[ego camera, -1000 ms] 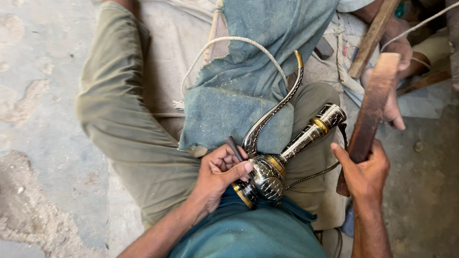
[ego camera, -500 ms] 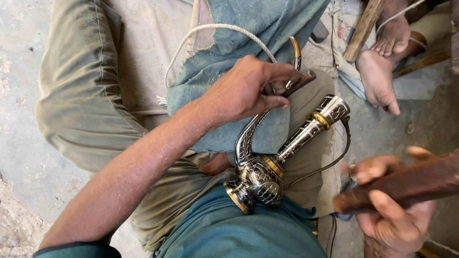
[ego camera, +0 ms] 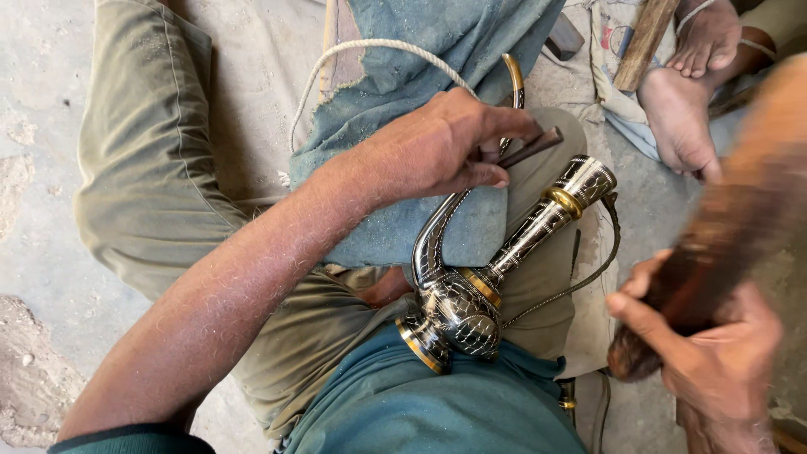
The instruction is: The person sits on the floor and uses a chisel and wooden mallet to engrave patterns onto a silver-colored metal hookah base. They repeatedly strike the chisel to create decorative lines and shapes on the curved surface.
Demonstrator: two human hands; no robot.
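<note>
Head view. The engraved metal jug (ego camera: pixel 471 303) lies in the lap at centre frame, base toward the teal shirt (ego camera: pixel 420 403), neck pointing to the upper right. The left hand (ego camera: pixel 437 147), above centre, is closed on a thin dark tool (ego camera: pixel 531 145) beside the jug's curved spout (ego camera: pixel 437 227). The right hand (ego camera: pixel 714 353), lower right, is clamped on a blurred wooden mallet (ego camera: pixel 740 227).

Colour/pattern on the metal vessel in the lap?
Dark metal vessel with fine engraved silver patterning and brass-gold bands; head view.
</note>
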